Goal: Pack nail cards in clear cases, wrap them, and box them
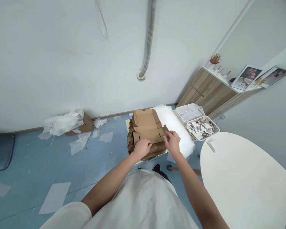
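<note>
We're seemingly folding the carton [146, 121], left hand [142, 149] and right hand [173, 142] fingers curled, pinch unclear; next needs even creasing.

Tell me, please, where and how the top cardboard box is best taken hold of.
Probably by its near edge, toward both corners, coming from the camera's side: the top cardboard box lies opened out atop the stack, its slotted panel nearest.

The one view comes from the wearer's head, looking forward and down over the white shirt [143, 203] to the left hand [142, 149] and right hand [173, 142], both near, just below mid-frame. Its wide reach takes in blue floor [105, 159] and the wall [62, 63] ahead.
</note>
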`<state>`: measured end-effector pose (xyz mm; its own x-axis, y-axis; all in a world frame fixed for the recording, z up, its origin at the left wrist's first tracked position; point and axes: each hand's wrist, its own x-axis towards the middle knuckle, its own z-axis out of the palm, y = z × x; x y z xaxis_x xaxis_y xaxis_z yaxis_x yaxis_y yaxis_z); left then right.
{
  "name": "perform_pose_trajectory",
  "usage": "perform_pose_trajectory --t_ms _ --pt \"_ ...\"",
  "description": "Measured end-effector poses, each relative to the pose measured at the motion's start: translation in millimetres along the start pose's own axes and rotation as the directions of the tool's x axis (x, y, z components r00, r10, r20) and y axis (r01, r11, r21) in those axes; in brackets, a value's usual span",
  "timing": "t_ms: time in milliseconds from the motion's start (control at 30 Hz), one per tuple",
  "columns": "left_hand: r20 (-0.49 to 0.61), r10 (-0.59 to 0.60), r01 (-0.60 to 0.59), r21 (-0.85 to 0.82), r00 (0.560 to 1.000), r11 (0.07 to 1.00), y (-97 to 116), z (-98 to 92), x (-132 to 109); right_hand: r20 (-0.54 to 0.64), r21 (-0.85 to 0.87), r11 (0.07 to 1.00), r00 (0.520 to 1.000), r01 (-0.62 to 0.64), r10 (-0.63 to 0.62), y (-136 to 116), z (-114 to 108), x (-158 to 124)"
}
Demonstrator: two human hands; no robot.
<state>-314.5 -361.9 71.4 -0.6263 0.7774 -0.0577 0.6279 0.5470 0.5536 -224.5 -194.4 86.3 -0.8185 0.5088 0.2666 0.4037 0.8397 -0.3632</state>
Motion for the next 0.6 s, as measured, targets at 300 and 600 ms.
perform_pose_trajectory --t_ms 300,600 --pt "-0.195 0.058 -0.065 -0.028 0.979 0.997 4 -13.1 -12 0.201 0.21 0.972 0.978 -0.106 0.063 -7 -9 -29" --pt "-0.27 0.175 -0.182 0.0 0.947 0.983 8 -12.5 -20 0.203 0.577 0.615 0.824 -0.537 0.529 5 -9 18"
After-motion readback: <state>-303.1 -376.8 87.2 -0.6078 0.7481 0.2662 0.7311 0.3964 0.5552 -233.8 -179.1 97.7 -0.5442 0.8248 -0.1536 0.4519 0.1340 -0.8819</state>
